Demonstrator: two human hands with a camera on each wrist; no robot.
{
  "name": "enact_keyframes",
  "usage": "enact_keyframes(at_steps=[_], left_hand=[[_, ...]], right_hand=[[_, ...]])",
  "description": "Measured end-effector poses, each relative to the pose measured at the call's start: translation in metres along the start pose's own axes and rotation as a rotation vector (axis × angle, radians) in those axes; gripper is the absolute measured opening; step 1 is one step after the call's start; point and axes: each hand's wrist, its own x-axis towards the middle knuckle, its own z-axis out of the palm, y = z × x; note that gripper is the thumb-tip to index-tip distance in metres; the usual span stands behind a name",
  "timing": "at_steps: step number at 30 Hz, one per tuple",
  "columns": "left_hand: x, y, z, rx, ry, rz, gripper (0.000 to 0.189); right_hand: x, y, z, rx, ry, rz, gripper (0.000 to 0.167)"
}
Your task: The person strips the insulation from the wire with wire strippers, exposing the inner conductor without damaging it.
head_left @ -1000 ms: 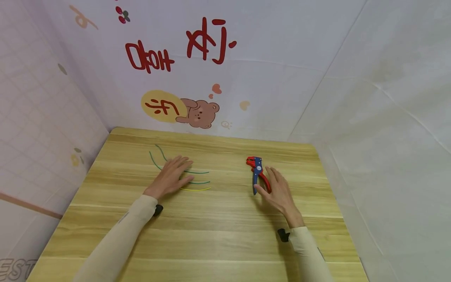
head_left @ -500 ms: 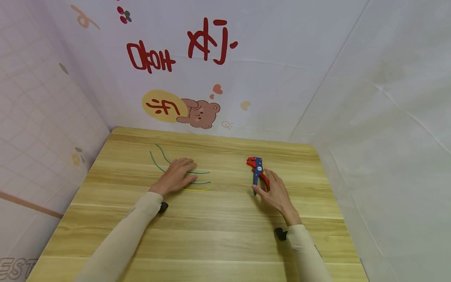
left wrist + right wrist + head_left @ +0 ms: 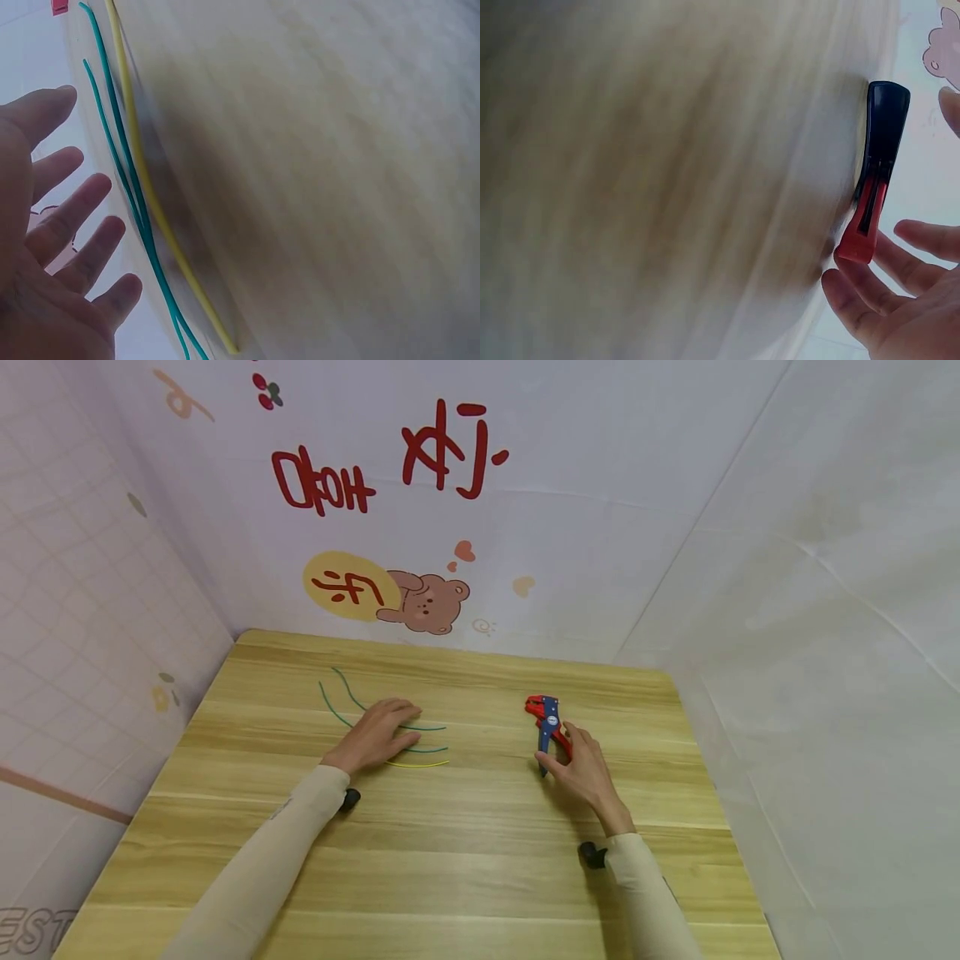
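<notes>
In the head view my left hand (image 3: 372, 735), palm down with fingers relaxed, is over two green wires (image 3: 105, 67) and a yellow wire (image 3: 418, 766). It covers their middle parts. The left wrist view shows its fingers spread and slightly bent, apart from the wires. To the right, a red and blue wire stripper (image 3: 550, 718) lies on the table, its jaw end pointing away from me. My right hand (image 3: 590, 774) is at its handles, thumb by the blue one. From the right wrist, loosely bent fingers (image 3: 847, 292) touch the red handle end and the thumb stands apart.
Both hands are over a wooden table (image 3: 450, 852). White sheets printed with red characters and a bear (image 3: 435, 602) rise along its back and sides. Each wrist carries a small black camera (image 3: 592, 856).
My left hand has shifted slightly right over the wires. My right hand has moved a little left, closer in around the wire stripper's handles. The tool and wires stay in place.
</notes>
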Motion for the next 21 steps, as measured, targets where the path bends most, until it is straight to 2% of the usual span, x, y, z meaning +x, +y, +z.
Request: enact_keyframes(at_steps=[12, 21], left_hand=[[0.0041, 0.0001, 0.0070, -0.020, -0.001, 0.010, 0.034], [0.0040, 0.0008, 0.0071, 0.012, 0.009, 0.030, 0.024]], right_hand=[[0.0059, -0.0018, 0.0026, 0.001, -0.010, -0.001, 0.090], [0.0076, -0.0022, 0.0030, -0.010, -0.026, 0.028, 0.087]])
